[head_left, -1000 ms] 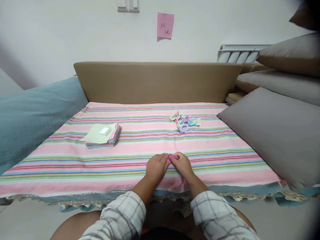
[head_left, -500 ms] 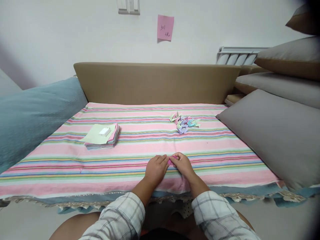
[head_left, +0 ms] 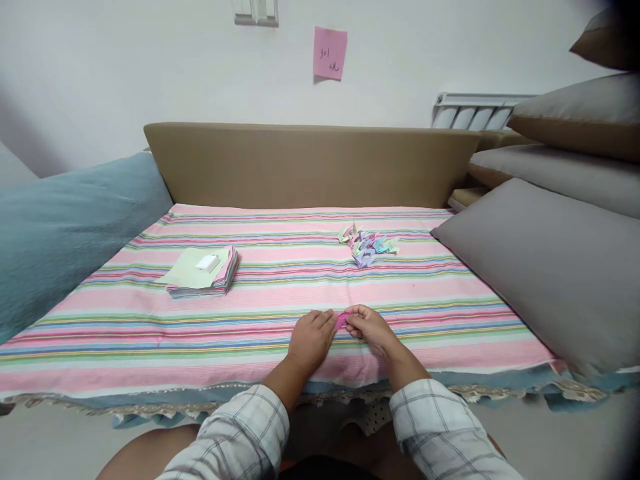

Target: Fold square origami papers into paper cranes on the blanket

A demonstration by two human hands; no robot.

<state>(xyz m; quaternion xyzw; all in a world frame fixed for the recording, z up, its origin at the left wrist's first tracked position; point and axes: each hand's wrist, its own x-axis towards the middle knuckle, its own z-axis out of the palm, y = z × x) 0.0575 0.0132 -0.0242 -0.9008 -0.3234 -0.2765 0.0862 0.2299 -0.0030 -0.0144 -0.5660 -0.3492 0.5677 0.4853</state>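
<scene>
A small piece of folded pink paper [head_left: 342, 321] lies low over the striped cloth, between my two hands. My left hand [head_left: 313, 339] rests over its left part, fingers close together, holding it down against the cloth and hiding much of it. With thumb and fingertips, my right hand [head_left: 369, 327] pinches the paper's right end. Farther back, beyond my right hand, a cluster of folded paper figures [head_left: 365, 248] in green, pink, purple and blue lies on the cloth. The exact shape of the pink paper is too covered to make out.
The striped cloth [head_left: 280, 287] covers the seat. At left sits a stack of coloured paper [head_left: 183, 270] with a small white object [head_left: 207, 263] on top. Grey cushions [head_left: 550, 267] are at right, a blue cushion [head_left: 75, 227] at left, and a brown backrest [head_left: 310, 167] behind.
My right hand has shifted slightly to the right, its wrist turning outward, and more of the pink paper shows between the hands. The left hand has stayed nearly in place.
</scene>
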